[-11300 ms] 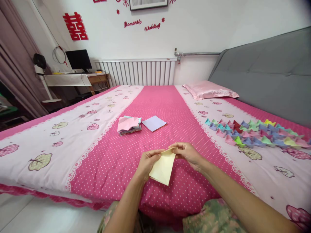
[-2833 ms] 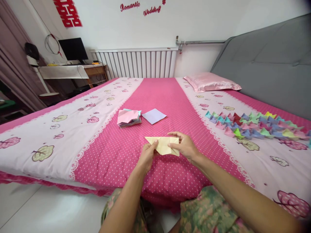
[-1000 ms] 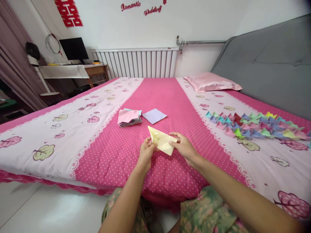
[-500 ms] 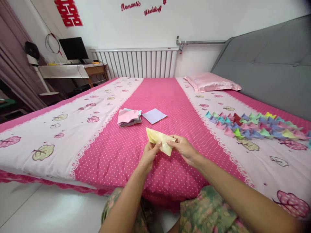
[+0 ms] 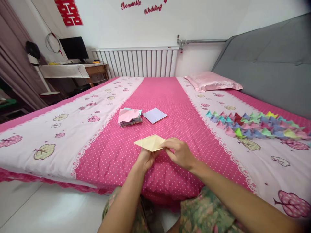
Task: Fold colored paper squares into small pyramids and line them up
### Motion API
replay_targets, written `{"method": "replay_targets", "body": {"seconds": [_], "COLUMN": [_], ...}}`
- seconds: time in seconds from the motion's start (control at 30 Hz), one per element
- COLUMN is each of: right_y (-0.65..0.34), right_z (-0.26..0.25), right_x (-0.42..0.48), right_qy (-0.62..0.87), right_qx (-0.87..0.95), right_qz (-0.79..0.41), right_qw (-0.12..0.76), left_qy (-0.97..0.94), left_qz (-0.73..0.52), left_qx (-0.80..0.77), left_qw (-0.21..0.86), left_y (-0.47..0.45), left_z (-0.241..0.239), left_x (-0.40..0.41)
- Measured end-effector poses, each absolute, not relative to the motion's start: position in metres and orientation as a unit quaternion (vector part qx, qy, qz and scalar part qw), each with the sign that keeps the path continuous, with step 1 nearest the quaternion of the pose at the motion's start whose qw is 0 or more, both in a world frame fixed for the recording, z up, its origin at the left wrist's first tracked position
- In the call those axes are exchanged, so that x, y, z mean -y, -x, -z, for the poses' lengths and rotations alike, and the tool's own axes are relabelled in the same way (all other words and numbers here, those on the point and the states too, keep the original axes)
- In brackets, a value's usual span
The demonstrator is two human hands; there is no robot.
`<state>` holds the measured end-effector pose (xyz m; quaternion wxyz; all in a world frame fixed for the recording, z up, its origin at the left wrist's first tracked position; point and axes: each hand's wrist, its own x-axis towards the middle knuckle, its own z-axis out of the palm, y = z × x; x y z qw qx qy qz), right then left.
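A pale yellow folded paper [image 5: 150, 142] is held flat, just above the pink dotted bedspread [image 5: 170, 97]. My left hand [image 5: 145, 158] grips it from below, fingers closed under its near edge. My right hand [image 5: 178, 152] pinches its right corner, fingers curled. Beyond them lies a stack of coloured paper sheets [image 5: 129, 116] topped with pink, and beside it a single lilac sheet [image 5: 154, 115].
Several small folded paper shapes [image 5: 252, 127] in many colours lie in rows on the right of the bed. A pink pillow [image 5: 212, 82] rests against the grey headboard [image 5: 269, 61]. A radiator [image 5: 141, 62] and a desk with a monitor [image 5: 74, 48] stand behind.
The yellow paper has been turned from tilted upright to lying nearly flat, and it has spread wider. Both hands have dropped slightly toward me.
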<state>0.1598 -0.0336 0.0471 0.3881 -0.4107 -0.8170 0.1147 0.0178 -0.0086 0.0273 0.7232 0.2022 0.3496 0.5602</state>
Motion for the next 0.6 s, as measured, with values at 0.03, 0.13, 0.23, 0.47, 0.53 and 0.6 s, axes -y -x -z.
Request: {"method": "replay_targets", "body": {"seconds": [0.03,0.13,0.23,0.47,0.53,0.6], "right_y": [-0.1597,-0.1602,-0.1602,-0.1553,-0.1542,-0.1536], "right_z": [-0.0472,-0.0476,-0.0479,-0.0493,-0.0491,-0.049], "right_x": [0.0339,0.0341,0.0345,0.0382,0.039,0.0394], "right_qy": [0.418,0.457,0.488,0.489,0.489,0.488], "right_qx": [0.819,0.814,0.812,0.823,0.825,0.825], "right_qz": [-0.091,-0.037,-0.007,0.012,0.014,0.015], "right_qw": [0.382,0.356,0.321,0.288,0.284,0.283], "left_qy": [-0.186,-0.187,-0.21,-0.178,-0.192,-0.205], "left_qz": [-0.566,-0.537,-0.507,-0.481,-0.492,-0.518], "left_qx": [-0.327,-0.291,-0.284,-0.423,-0.409,-0.371], "left_qw": [0.733,0.769,0.786,0.747,0.745,0.743], "left_y": [-0.0183,-0.0194,-0.0189,-0.016,-0.0155,-0.0148], "left_z": [-0.0296,-0.0339,-0.0335,-0.0247,-0.0245,-0.0262], "left_x": [0.0089,0.0093,0.0094,0.0071,0.0063,0.0059]}}
